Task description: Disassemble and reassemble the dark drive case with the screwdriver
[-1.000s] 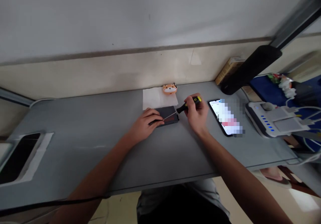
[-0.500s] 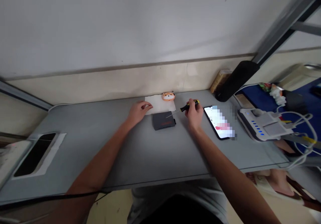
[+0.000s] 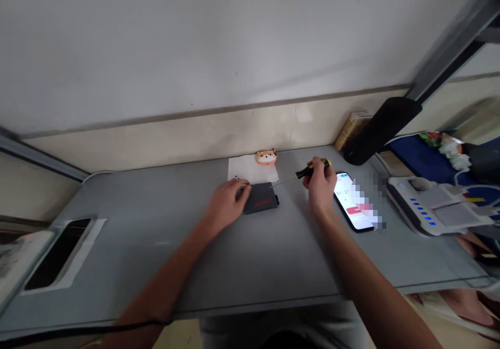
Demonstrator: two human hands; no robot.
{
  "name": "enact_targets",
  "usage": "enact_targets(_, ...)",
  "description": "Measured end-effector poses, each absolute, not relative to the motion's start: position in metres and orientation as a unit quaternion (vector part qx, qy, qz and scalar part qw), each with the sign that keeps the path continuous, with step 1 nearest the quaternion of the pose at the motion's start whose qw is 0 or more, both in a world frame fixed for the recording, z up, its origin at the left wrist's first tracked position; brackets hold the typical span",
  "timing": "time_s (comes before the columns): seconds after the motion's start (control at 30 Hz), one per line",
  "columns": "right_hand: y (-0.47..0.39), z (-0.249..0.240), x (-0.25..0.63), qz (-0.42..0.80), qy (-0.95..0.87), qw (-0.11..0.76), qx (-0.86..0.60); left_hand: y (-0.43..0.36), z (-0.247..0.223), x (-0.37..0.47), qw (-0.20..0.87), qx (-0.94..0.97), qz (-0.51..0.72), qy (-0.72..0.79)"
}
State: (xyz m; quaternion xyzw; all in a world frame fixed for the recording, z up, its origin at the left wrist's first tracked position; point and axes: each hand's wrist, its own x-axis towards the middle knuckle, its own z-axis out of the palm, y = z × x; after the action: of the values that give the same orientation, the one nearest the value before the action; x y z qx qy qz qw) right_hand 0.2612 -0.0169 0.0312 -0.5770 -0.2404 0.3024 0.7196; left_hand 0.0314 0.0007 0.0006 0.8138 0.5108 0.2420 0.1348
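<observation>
My right hand point(image 3: 321, 186) is closed around the black and yellow handle of a screwdriver point(image 3: 302, 173). Its thin metal shaft points left, the tip at the far right corner of a flat dark grey box point(image 3: 263, 198) with reddish lettering; I cannot tell whether it touches. My left hand point(image 3: 229, 201) is closed at the box's left edge, thumb over its top, hiding that corner. Behind the box lies a white paper sheet point(image 3: 246, 166), with tiny dark specks near my left fingers. An orange and white animal-faced case point(image 3: 266, 157) rests at the sheet's far right.
A lit phone point(image 3: 351, 206) lies right of my right hand, then a white power strip point(image 3: 425, 208) with cables. A black cylinder point(image 3: 378, 133) leans at the back right. A dark-screened device point(image 3: 58, 255) lies far left. The wall borders the desk point(image 3: 234, 265).
My left hand has moved from the paper to the box's left edge. My right hand and the screwdriver have shifted slightly right of the box. The camera view has also shifted a little.
</observation>
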Motion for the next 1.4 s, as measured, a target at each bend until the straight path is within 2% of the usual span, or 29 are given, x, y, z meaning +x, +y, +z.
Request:
enact_targets(0.17,-0.022,0.038,0.258,0.295,-0.236,0.721,-0.581,-0.028,-0.008,0.049,0.128,0.831,0.218,0.496)
enact_targets(0.4,-0.026,0.043,0.254,0.255,-0.275,0.693,-0.616,-0.012,-0.001,0.025,0.238,0.872,0.204,0.377)
enact_targets(0.7,-0.037,0.031,0.246,0.131,-0.495,0.600,-0.614,0.003,0.000,0.008,0.344,0.835,0.238,0.358)
enact_targets(1.07,-0.043,0.029,0.232,0.207,-0.583,0.546,-0.565,0.000,-0.001,0.015,0.300,0.848,0.248,0.361)
enact_targets(1.4,-0.041,0.029,0.244,0.151,-0.576,0.554,-0.582,-0.002,0.005,0.013,0.324,0.832,0.234,0.384)
